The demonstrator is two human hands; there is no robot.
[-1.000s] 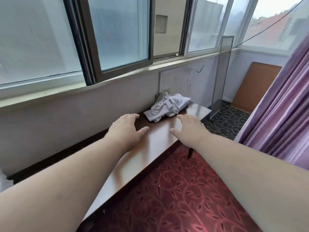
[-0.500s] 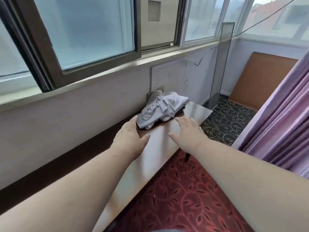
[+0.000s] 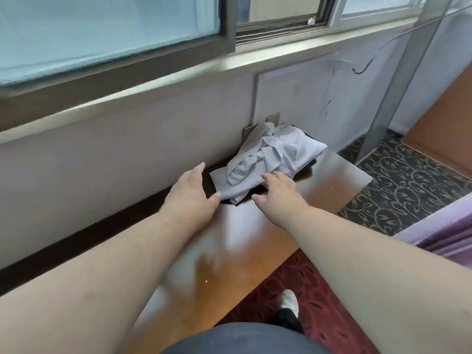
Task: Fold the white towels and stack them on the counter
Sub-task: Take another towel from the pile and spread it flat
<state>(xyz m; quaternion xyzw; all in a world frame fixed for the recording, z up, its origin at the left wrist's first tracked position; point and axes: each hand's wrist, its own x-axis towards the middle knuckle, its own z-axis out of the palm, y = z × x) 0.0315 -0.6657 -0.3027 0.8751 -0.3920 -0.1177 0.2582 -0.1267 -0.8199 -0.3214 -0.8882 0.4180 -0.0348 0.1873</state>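
Now the long brown table point(image 3: 255, 241) runs under the window, and the white towels point(image 3: 268, 159) lie in a crumpled heap at its far end by the wall. They look soft, light and floppy, so a loose corner or edge seems best to take. The left hand point(image 3: 190, 195) and right hand point(image 3: 278, 194) are spread flat and hold nothing, just beside the heap.

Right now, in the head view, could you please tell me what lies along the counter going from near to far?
Bare counter → left hand and right hand, side by side → crumpled white towels → wall panel.
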